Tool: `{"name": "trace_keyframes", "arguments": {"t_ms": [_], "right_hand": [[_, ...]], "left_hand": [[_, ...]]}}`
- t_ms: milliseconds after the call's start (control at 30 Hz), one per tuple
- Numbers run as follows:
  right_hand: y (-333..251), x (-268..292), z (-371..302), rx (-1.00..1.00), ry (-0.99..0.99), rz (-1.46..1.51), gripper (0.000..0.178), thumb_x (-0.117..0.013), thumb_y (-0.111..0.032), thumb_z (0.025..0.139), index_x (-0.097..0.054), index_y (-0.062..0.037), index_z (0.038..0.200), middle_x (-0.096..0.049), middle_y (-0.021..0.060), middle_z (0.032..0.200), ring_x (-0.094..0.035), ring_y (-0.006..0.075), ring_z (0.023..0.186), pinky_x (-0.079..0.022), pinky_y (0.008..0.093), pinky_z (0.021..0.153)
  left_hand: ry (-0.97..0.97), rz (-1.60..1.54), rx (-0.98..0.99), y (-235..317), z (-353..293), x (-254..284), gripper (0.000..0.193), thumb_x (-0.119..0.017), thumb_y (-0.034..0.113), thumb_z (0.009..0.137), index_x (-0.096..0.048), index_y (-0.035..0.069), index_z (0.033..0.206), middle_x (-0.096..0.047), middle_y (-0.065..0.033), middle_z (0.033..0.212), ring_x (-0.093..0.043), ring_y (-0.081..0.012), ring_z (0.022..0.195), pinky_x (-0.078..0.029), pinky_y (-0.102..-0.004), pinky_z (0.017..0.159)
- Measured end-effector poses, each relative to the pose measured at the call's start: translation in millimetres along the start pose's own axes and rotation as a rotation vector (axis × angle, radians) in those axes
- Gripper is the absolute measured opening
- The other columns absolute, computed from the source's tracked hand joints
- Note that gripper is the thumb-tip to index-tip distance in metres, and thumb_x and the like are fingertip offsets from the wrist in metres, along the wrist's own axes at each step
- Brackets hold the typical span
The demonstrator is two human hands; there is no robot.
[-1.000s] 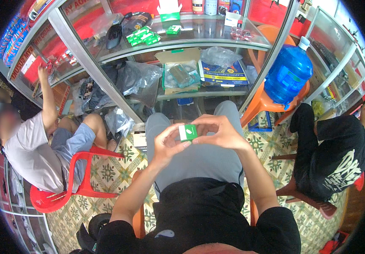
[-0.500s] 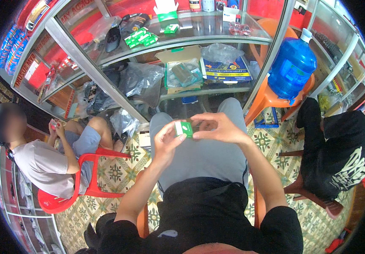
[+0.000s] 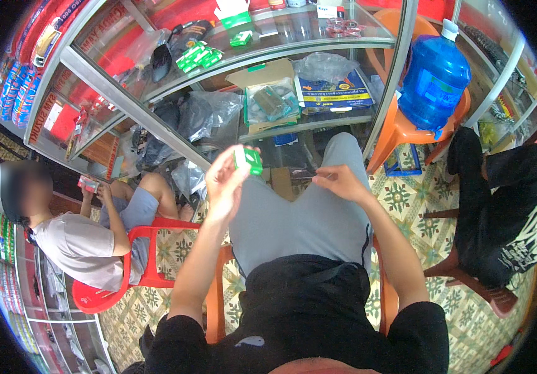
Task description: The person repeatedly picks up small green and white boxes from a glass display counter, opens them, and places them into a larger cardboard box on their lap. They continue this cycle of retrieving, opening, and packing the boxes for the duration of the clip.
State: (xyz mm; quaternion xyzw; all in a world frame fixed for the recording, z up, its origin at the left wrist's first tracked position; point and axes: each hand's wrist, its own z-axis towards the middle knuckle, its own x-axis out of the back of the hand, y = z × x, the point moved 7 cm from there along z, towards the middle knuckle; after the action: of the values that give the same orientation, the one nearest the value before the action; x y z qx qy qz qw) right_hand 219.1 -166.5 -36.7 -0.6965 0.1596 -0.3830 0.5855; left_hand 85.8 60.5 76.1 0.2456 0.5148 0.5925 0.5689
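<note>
A small green and white box is gripped in my left hand, raised above my left thigh. The fingers wrap behind it and the thumb rests along its lower edge. Over my right thigh, apart from the box, hovers my right hand. Its fingers point left, loosely curved and slightly apart, and I see nothing held in them. On the glass shelf ahead lies a pile of similar green and white boxes, with another green box beside it. An opened green and white carton stands behind them.
The glass display case curves across the front. Its lower shelf holds an open carton of packets and a blue and yellow box. A blue water bottle stands on an orange chair. People sit at left and right.
My hands have moved apart: the left, with the box, went left and farther away; the right drew off to the right. The view has shifted slightly.
</note>
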Motion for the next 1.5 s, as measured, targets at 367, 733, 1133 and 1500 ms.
{"name": "trace_keyframes", "arguments": {"t_ms": [367,733,1133,1500], "right_hand": [[15,-1,4,0.015,0.067,-0.060,0.041,-0.074,-0.030,0.086,-0.071,0.0032,0.110,-0.074,0.0192,0.093,-0.071,0.0269,0.086,-0.055,0.0379,0.079],[14,-5,0,0.055,0.062,-0.090,0.038,-0.072,-0.027,0.087,-0.071,0.0031,0.110,-0.073,0.0210,0.093,-0.072,0.0300,0.086,-0.056,0.0391,0.079],[10,-7,-4,0.042,0.058,-0.158,0.028,-0.070,-0.025,0.087,-0.074,-0.0008,0.101,-0.073,0.0192,0.090,-0.072,0.0318,0.082,-0.056,0.0393,0.077],[4,-10,-7,-0.003,0.034,-0.149,0.023,-0.069,-0.022,0.088,-0.074,-0.0014,0.097,-0.071,0.0204,0.085,-0.070,0.0327,0.076,-0.055,0.0402,0.071]], "left_hand": [[0.140,0.177,-0.009,60,113,8,0.043,-0.066,0.013,0.096,-0.054,-0.006,0.132,-0.064,-0.0151,0.122,-0.062,-0.0214,0.113,-0.048,-0.0359,0.103],[0.114,0.425,-0.009,75,210,15,0.046,-0.081,0.019,0.085,-0.064,-0.002,0.122,-0.066,-0.0045,0.112,-0.062,-0.0122,0.100,-0.053,-0.0269,0.079],[0.125,0.437,0.120,79,278,34,0.036,-0.064,0.003,0.095,-0.056,-0.010,0.127,-0.061,-0.0150,0.120,-0.063,-0.0228,0.105,-0.059,-0.0354,0.093],[0.133,1.385,-0.152,85,341,53,0.036,-0.080,0.020,0.081,-0.074,0.012,0.116,-0.074,-0.0046,0.081,-0.069,-0.0091,0.071,-0.056,-0.0258,0.070]]}}
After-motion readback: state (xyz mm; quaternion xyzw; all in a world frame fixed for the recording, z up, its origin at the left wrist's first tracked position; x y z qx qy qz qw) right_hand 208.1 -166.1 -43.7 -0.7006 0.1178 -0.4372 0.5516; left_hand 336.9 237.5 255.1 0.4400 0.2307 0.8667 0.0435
